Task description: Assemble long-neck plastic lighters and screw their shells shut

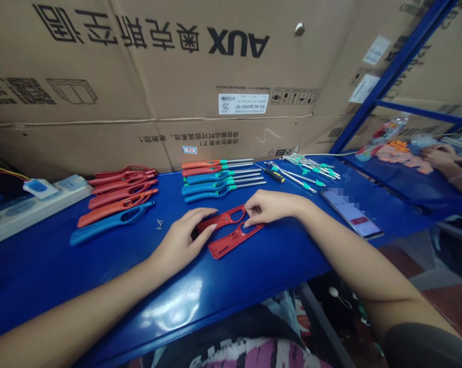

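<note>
Two red lighter handle halves lie side by side on the blue table in front of me. My left hand point(190, 232) is closed around the grip end of the rear handle half point(225, 219), its thumb along the near side. The front handle half point(227, 244) lies with its hollow inner face up. At the right ends of both halves is my right hand point(273, 207), fingers curled and thumb tip by the front half's finger loop. Its fingertips pinch the loop end; any small part between them is hidden.
Left stand several handles point(118, 207) in red, orange and blue beside a power strip point(31, 207). Small screws point(159, 224) lie nearby. Behind are lighters with metal tubes point(206, 189), a screwdriver point(276, 175) and loose tubes point(311, 166). A phone point(351, 212) lies right; another person's hand point(441, 156) shows beyond.
</note>
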Demonstrator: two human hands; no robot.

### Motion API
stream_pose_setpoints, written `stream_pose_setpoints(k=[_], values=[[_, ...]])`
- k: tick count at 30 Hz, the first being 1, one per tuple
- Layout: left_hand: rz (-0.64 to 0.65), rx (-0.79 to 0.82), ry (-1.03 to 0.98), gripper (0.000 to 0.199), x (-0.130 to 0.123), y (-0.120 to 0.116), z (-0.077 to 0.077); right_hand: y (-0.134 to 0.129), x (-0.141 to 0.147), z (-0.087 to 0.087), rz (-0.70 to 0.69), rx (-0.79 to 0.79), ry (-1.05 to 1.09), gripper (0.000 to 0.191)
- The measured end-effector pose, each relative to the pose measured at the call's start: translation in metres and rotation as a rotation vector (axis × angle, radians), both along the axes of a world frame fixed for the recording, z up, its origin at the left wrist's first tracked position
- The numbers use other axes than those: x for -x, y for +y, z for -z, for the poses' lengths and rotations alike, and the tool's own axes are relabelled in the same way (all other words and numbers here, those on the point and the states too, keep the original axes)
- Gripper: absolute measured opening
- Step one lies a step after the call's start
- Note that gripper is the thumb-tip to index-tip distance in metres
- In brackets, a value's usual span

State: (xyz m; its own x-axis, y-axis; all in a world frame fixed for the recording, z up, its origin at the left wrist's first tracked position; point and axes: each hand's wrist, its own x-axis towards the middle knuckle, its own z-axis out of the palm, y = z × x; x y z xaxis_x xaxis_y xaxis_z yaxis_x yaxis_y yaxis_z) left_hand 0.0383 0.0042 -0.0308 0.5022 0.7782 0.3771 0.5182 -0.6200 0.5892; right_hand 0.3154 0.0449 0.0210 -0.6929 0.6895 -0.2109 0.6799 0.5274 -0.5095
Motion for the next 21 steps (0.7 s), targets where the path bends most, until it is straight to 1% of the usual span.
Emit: stream_pose_setpoints(k=[2,4,6,8,10,12,13,15,18,21], values=[[0.043,-0.061,0.037,0.034,-0.001,-0.005,-0.005,0.001,-0.001,0.0,-0.011,-0.057,0.028,0.039],[0.114,-0.112,0.094,0.036,-0.001,-0.01,-0.009,0.004,-0.005,-0.002,-0.016,-0.103,0.085,0.042],[0.185,-0.159,0.156,0.041,-0.001,-0.014,-0.013,0.008,-0.012,-0.005,0.033,-0.207,0.13,0.042],[0.234,-0.208,0.207,0.044,-0.001,-0.017,-0.015,0.016,-0.025,-0.007,0.18,-0.379,0.103,0.038],[0.263,-0.244,0.246,0.043,0.0,-0.019,-0.015,0.025,-0.043,-0.01,0.413,-0.533,0.008,0.028],[0.273,-0.265,0.267,0.038,0.0,-0.019,-0.014,0.034,-0.065,-0.012,0.654,-0.59,-0.107,0.021],[0.273,-0.274,0.272,0.036,0.0,-0.019,-0.013,0.037,-0.077,-0.013,0.736,-0.597,-0.139,0.02],[0.269,-0.294,0.281,0.035,0.0,-0.018,-0.012,0.043,-0.1,-0.012,0.832,-0.573,-0.19,0.019],[0.263,-0.336,0.29,0.036,0.0,-0.017,-0.01,0.048,-0.126,-0.007,0.901,-0.472,-0.257,0.014],[0.241,-0.379,0.271,0.033,0.0,-0.017,-0.009,0.052,-0.139,0.0,0.94,-0.378,-0.284,0.011]])
